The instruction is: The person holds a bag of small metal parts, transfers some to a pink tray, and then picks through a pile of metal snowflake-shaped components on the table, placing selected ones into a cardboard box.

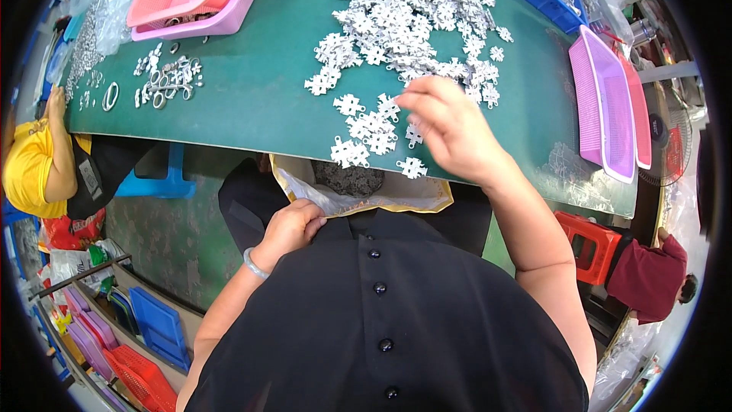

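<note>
A large heap of light grey, flat cross-shaped parts covers the middle of the green table. Several more of these parts lie loose near the front edge. Over them hovers my right hand, fingers loosely bent and thumb apart, slightly blurred. Its fingertips are beside one of the loose parts, and I see nothing held. In my lap, under the table edge, an open white bag with a yellow rim has a mass of dark grey small parts inside. My left hand is closed on the bag's near rim.
Pink baskets stand at the far left, near small rings and metal parts. A blue tray and a purple basket line the right side. A person in yellow sits left; another in dark red is right.
</note>
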`<state>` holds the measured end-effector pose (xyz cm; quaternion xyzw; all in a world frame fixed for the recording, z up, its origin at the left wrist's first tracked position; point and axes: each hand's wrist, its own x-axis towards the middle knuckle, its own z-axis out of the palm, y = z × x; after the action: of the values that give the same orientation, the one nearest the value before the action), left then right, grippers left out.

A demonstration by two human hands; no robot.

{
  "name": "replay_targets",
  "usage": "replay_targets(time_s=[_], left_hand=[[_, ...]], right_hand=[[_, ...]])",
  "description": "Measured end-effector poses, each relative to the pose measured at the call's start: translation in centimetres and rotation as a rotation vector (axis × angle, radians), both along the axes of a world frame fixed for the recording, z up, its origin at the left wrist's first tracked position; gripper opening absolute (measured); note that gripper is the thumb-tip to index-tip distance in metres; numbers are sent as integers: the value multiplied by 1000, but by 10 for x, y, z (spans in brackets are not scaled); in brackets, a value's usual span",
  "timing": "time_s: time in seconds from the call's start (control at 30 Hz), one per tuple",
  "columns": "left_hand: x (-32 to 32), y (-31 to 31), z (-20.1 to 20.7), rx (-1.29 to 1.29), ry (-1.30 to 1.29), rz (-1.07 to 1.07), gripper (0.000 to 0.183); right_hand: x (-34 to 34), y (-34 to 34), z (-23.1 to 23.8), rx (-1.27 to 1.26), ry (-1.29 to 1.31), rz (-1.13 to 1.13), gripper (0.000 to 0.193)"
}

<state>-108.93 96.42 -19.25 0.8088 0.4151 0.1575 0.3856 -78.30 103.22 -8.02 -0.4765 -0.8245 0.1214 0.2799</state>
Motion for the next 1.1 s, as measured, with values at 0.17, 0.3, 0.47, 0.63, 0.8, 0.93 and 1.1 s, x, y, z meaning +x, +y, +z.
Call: replay_targets(time_s=[0.17, 0.3, 0.47, 0.63, 0.8, 0.93, 1.1], left_hand=[[-1, 0, 0, -13, 4, -5, 9], [-1, -1, -1, 2, 11, -4, 9], [-2, -3, 1, -9, 9, 16, 9], [-3, -3, 2, -9, 22, 10, 9], [-3, -4, 0, 4, 27, 13, 9], [-5, -5, -1, -24, 23, 19, 9], [-6, -5, -2, -43, 13, 29, 9]], right_hand=[[-21, -8, -11, -95, -162, 225, 70], [-32, -8, -17, -103, -236, 248, 71], [-38, -16, -16, -131, -212, 367, 63], [-48, -23, -14, -169, -44, 580, 45], [-59, 0, -10, 48, 56, 391, 31], [-73, 28, -3, 61, -217, 87, 38], [-74, 33, -9, -2, -252, 141, 27]])
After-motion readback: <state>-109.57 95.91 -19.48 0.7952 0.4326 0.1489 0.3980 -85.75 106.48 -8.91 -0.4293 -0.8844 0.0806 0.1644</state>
